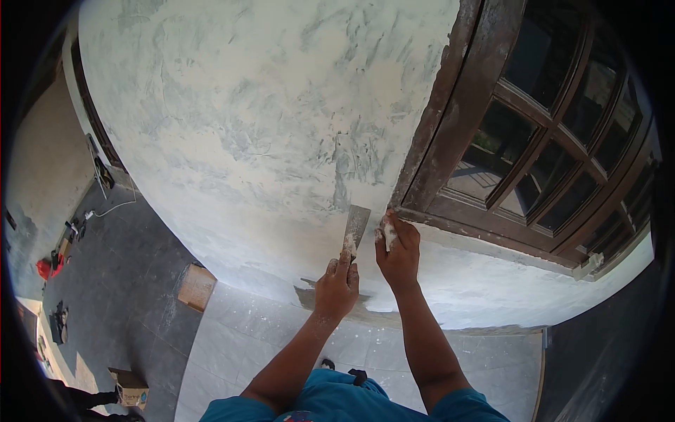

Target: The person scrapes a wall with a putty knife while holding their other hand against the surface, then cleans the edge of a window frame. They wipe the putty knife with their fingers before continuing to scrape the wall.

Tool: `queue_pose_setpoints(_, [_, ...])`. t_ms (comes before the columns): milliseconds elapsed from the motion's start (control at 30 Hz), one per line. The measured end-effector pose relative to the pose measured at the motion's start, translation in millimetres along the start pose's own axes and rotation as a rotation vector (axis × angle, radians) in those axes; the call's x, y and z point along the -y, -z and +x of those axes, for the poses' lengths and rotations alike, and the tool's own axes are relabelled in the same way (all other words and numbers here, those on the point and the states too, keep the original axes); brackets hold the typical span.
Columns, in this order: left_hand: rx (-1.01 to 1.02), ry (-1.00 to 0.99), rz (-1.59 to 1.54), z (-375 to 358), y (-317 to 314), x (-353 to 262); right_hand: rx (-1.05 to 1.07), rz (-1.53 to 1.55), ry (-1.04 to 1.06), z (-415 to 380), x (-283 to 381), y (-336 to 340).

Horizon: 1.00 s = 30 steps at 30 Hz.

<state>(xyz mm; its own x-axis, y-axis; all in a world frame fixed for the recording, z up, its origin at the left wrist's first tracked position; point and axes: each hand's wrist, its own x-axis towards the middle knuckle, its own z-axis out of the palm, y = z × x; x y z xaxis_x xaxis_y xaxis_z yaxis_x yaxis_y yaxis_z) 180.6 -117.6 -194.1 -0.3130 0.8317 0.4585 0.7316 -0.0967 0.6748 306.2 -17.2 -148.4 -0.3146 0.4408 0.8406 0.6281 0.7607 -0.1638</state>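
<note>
My left hand (337,288) is closed round the handle of a putty knife (358,224). Its flat grey blade points up and lies close against the white-plastered wall (295,141), with white paste smeared near the handle. My right hand (399,250) is closed, with a small white-smeared thing (389,233) between its fingers; I cannot tell what kind it is. Those fingertips are right at the lower left corner of the brown window frame (422,190). White paste marks the fingers of both hands.
Glass panes (499,137) fill the window on the right. Below the wall runs a pale tiled floor (260,344) with white spatters. A wooden-looking board (197,287) leans by the wall's foot. At lower left are a cardboard box (131,388), a red item (49,267) and a person's dark-clothed leg (88,399).
</note>
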Motion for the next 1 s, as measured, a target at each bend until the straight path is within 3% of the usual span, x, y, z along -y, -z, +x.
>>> queue_pose_setpoints(167, [-0.066, -0.046, -0.022, -6.2, -1.7, 4.5, 0.019, -0.01, -0.019, -3.4, -0.4, 0.5])
queue_pose_setpoints(267, [0.038, 0.049, -0.037, 4.6, 11.4, -13.5, -0.003, -0.023, -0.024, 0.6, 4.8, 3.8])
queue_pose_setpoints(467, [-0.031, -0.052, 0.035, -6.5, -2.3, 5.5, -0.001, -0.002, -0.03, 1.6, 5.5, 4.9])
queue_pose_setpoints(633, [0.029, 0.03, -0.015, 9.6, 19.5, -19.0, 0.006, -0.007, -0.029, 0.5, 3.2, 3.6])
queue_pose_setpoints(833, [-0.021, -0.015, 0.007, -6.9, 4.2, 6.3, 0.001, -0.004, -0.018, 0.4, 2.7, 3.4])
queue_pose_setpoints(1000, [-0.002, 0.01, -0.004, 8.6, 20.0, -16.5, 0.031, -0.013, -0.017, -4.7, 1.3, 2.1])
